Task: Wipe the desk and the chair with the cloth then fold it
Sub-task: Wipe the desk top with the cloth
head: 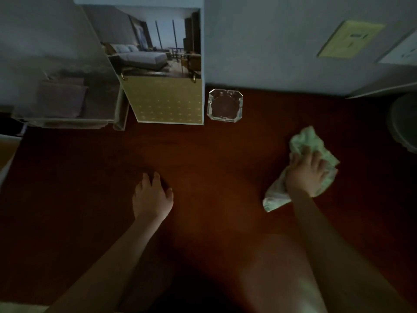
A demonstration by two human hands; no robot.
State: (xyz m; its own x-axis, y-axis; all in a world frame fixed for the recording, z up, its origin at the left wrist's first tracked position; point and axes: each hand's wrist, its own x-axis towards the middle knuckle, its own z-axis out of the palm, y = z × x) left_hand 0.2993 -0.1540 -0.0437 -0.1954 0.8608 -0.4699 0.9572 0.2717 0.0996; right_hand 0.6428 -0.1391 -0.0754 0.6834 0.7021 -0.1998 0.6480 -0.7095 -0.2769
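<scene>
Cloth (304, 137) under right hand (308, 175) on desk (214, 154); left hand (152, 197) well apart

- i see a dark reddish-brown tabletop (214, 154), dimly lit.
- at its back edge, a clear glass ashtray (225, 105) sits just right of a standing picture card (167, 100).
- far left, a clear acrylic holder (67, 105).
- on the right, a crumpled pale green cloth (302, 141).

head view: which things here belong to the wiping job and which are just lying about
Job: cloth, desk, right hand pressing the cloth.
Lying about: glass ashtray, room picture card, clear plastic stand, yellow notice.
</scene>
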